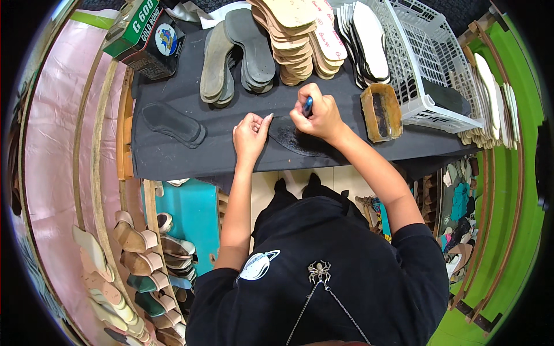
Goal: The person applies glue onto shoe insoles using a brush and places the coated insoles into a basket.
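A black shoe sole (pixel 303 144) lies on the dark cloth in front of me, with a glossy, speckled wet patch on its upper part. Wrapped in a fist, my right hand (pixel 316 112) grips a blue-handled tool (pixel 307 105) over that patch. The tool's working end is hidden under the hand. My left hand (pixel 251 134) is closed at the sole's left edge, thumb and fingers pinching there. To the right of my right hand stands an amber, crusted tub (pixel 381 113) with dark residue inside.
More black soles (pixel 173 124) lie at the left. Along the back are stacks of grey soles (pixel 249 43), beige insoles (pixel 288 46) and white-topped soles (pixel 369 43). A green can (pixel 144 40) stands far left, a white plastic crate (pixel 427 63) far right. Shoe racks (pixel 147 242) flank the table below.
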Tool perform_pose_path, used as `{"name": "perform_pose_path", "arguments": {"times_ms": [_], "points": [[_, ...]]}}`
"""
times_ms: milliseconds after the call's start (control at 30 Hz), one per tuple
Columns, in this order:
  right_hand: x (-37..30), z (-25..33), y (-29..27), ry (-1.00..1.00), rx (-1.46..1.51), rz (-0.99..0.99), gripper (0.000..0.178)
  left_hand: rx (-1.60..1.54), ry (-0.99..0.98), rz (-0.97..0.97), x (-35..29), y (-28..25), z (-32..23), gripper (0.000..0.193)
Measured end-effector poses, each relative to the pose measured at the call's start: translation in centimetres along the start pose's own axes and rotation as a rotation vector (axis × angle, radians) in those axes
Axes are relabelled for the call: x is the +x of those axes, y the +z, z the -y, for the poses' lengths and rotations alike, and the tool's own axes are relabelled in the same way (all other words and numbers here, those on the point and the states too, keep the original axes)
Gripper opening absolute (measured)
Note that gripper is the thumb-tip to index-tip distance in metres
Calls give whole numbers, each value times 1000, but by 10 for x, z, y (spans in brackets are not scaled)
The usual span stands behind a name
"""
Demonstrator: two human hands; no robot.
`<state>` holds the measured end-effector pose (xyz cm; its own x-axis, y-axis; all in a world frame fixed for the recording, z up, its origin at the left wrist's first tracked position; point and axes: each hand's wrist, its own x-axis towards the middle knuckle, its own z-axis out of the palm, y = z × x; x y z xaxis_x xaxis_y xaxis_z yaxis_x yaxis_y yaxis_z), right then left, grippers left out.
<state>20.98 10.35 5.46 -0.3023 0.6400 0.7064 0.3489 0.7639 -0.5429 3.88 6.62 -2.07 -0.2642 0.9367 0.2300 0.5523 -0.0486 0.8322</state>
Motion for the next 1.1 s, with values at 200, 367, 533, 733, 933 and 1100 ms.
{"name": "perform_pose_path", "arguments": {"times_ms": [200,367,533,733,933,1100], "points": [[-16,-3,-29,88,16,45,27,-17,2,5,-1,-3,-4,30],[-36,-6,-56,133,2,45,27,-9,-6,2,-1,-3,-5,30],[-35,-1,-69,184,-107,122,26,1,5,-4,-1,-5,-2,30],[5,7,-20,156,-45,-9,24,14,-8,16,0,-2,-2,32],[16,-16,22,85,-57,-102,23,0,28,33,1,0,-4,29],[-7,-12,-23,161,-16,-34,25,0,-13,14,1,-2,3,32]]}}
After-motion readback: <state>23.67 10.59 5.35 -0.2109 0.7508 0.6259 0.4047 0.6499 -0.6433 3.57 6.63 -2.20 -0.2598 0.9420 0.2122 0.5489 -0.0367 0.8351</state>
